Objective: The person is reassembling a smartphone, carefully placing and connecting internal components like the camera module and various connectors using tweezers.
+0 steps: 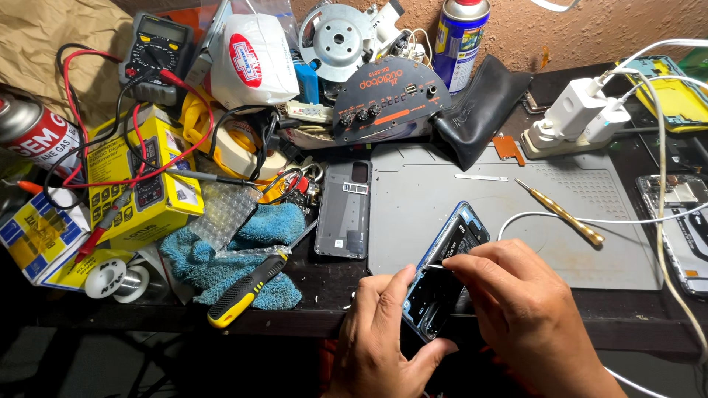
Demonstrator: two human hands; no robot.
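An opened smartphone (450, 254) with a blue frame and its insides exposed is tilted up at the front edge of the grey work mat (516, 191). My left hand (380, 332) grips its lower end from the left, thumb along the frame. My right hand (516, 306) pinches a thin metal tool (435, 267) whose tip rests on the phone's inside. The phone's grey back cover (344, 210) lies flat just left of the mat.
A brass-handled screwdriver (564, 215) and a white cable (590, 220) lie on the mat. A yellow-black screwdriver (247, 289) rests on a blue cloth (243, 258). Left are a multimeter (156, 55) and yellow boxes; chargers (579, 114) and another opened phone (682, 228) are right.
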